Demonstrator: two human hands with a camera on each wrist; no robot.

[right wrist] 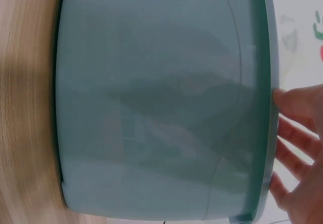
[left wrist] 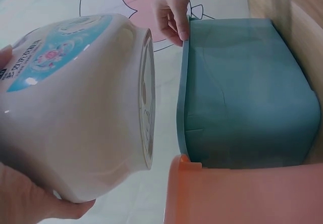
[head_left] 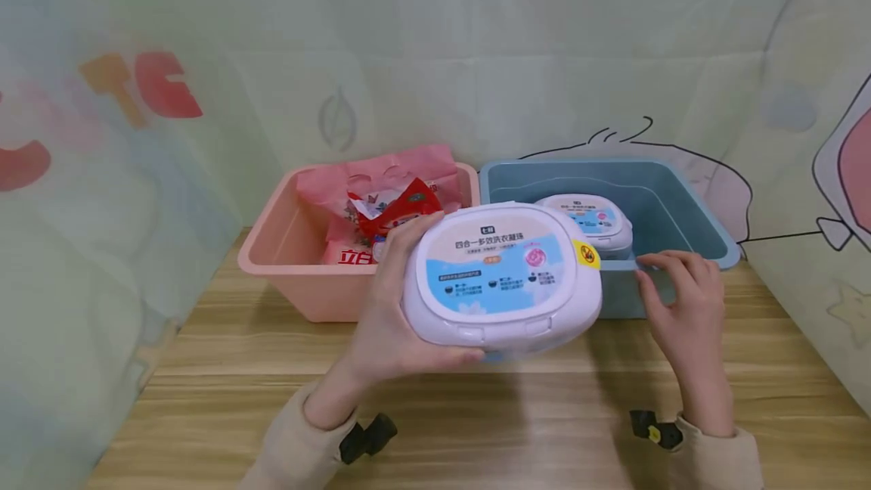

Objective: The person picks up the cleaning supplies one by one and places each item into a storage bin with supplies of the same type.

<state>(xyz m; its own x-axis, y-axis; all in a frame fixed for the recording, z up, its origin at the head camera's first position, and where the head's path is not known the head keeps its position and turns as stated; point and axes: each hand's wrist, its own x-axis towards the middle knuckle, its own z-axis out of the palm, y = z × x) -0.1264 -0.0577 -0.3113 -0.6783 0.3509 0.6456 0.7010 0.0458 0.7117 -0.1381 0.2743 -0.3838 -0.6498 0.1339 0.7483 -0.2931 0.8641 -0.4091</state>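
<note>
My left hand point(head_left: 384, 324) grips a white box of laundry pods point(head_left: 500, 267), thumb along its lower front edge and fingers at its left side. The box is raised in front of the two bins, its blue printed lid tilted towards me. Seen from the left wrist, its base points at the blue-green bin point(left wrist: 242, 93). My right hand point(head_left: 690, 308) pinches the front rim of that bin, with the thumb at the rim and the fingers over it. A second white box of laundry pods point(head_left: 599, 229) sits inside the blue-green bin, partly hidden by the held one.
Left of the blue-green bin stands a pink bin point(head_left: 306, 289), with pink packets point(head_left: 327, 187) and a red packet point(head_left: 411, 206) inside. Both bins rest on a wood-grain table point(head_left: 258, 384) against a printed cloth backdrop point(head_left: 408, 44).
</note>
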